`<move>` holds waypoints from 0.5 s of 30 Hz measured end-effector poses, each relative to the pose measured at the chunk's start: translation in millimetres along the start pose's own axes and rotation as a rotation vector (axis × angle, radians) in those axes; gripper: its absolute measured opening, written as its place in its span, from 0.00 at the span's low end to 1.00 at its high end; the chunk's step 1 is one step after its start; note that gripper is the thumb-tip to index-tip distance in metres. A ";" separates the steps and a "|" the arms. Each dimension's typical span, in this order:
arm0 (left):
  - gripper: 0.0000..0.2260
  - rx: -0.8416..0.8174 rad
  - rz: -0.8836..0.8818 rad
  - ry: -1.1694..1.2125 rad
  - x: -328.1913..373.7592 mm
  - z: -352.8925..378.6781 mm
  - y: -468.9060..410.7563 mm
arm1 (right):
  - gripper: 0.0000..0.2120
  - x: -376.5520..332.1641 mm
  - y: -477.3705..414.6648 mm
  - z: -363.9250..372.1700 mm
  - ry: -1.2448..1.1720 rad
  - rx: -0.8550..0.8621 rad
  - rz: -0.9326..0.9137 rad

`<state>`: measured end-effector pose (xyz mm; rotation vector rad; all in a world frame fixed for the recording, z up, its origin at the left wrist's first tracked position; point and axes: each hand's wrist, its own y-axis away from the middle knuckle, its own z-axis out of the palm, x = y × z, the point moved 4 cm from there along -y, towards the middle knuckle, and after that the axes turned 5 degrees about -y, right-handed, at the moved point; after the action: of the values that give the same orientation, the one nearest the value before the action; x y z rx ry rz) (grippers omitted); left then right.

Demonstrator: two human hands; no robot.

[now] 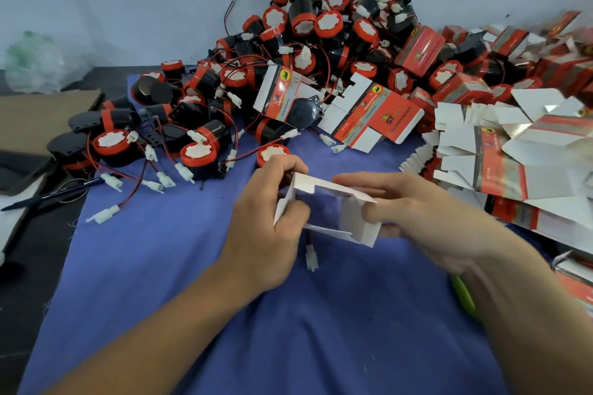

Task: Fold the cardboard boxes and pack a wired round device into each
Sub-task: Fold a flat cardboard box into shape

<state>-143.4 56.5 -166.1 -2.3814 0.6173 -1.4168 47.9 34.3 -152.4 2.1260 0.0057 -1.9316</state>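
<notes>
A half-formed cardboard box (357,224) is held in the air just above the middle of the blue cloth (160,266), its open end turned up towards the camera so that the white inside shows. The left hand (272,205) curls round the box's left side and pinches a loose flap there. The right hand (404,212) grips the right wall, thumb on the near face and fingers behind. Holding it from both sides likely keeps the sleeve square while the flaps are tucked in.

A white connector (310,258) on a red and black wire sits just below the box. Whether it hangs from a device already inside or lies on the cloth, I cannot tell.

The round devices (321,26) are heaped at the far side against the wall and spill to the left, their wires trailing onto the cloth. The flat boxes (513,170) are stacked on the right. Both supplies sit within an easy reach of the hand nearest them, which probably explains the layout.

The fold looks unfinished, and the flaps are not yet closed
</notes>
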 end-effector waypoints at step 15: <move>0.21 -0.126 -0.242 0.246 -36.1 4.2 -16.2 | 0.23 5.6 -13.6 5.0 0.218 0.142 -0.322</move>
<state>-151.5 88.8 -187.8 -2.4658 0.5012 -1.8449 41.2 45.5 -160.9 2.5548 0.2776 -1.9006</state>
